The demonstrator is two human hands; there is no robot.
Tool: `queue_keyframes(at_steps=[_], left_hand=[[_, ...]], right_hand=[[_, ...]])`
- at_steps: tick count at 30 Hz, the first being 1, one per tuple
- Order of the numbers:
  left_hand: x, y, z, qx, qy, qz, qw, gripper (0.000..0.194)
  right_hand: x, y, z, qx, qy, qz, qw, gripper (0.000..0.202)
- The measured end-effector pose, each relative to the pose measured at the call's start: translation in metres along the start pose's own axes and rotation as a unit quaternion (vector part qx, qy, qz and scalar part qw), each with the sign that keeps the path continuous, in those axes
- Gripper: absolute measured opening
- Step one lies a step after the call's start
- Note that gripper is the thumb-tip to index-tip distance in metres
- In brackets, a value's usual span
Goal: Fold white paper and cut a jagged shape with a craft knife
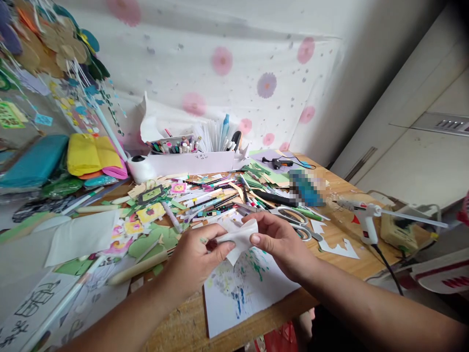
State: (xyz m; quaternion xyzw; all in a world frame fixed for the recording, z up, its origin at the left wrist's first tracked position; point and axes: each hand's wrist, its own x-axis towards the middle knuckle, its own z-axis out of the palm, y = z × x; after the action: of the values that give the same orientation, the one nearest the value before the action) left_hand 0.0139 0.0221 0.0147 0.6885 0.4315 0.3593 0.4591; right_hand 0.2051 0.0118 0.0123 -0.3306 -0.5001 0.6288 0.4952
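Between both hands is a small piece of thin white paper (240, 240), creased and partly folded, held above the table. My left hand (201, 254) is closed, with thumb and fingers pinching the paper's left side. On the other side my right hand (280, 239) is closed on the paper's right edge, thumb in front. Under the hands lies a white sheet (223, 313) with blue, green and yellow paint marks. Scissors (298, 220) with grey handles lie just beyond my right hand. What the fingers behind the paper do is partly hidden.
Pens and paper scraps (220, 195) cover the wooden table's middle. A white box (190, 161) of markers stands behind. At right are a white glue gun (366, 220) with its cord and a black glue gun (280, 163). Coloured paper packs (91, 154) lie at left.
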Motion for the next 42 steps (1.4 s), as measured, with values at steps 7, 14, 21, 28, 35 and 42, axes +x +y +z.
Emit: queue_keyframes(at_steps=[7, 14, 21, 28, 35, 42], left_hand=[[0.003, 0.001, -0.004, -0.148, -0.066, -0.046, 0.986, 0.021], [0.005, -0.005, -0.004, -0.241, -0.051, -0.050, 0.968, 0.020], [0.006, -0.007, -0.004, -0.239, -0.057, -0.047, 0.968, 0.024], [0.005, -0.007, -0.003, -0.159, -0.045, -0.031, 0.986, 0.022], [0.006, -0.007, -0.004, -0.091, -0.004, -0.010, 0.996, 0.020], [0.006, -0.008, -0.004, -0.093, -0.003, -0.023, 0.995, 0.019]], right_hand=[[0.007, 0.005, -0.001, 0.007, 0.077, 0.022, 0.997, 0.032], [0.005, 0.003, -0.006, 0.071, 0.100, 0.058, 0.991, 0.029], [0.003, 0.002, -0.007, 0.068, 0.115, 0.072, 0.989, 0.030], [0.002, 0.005, -0.006, 0.048, 0.122, 0.045, 0.990, 0.028], [0.004, 0.006, -0.004, 0.024, 0.120, 0.033, 0.992, 0.024], [0.006, 0.006, -0.003, 0.026, 0.155, 0.027, 0.987, 0.026]])
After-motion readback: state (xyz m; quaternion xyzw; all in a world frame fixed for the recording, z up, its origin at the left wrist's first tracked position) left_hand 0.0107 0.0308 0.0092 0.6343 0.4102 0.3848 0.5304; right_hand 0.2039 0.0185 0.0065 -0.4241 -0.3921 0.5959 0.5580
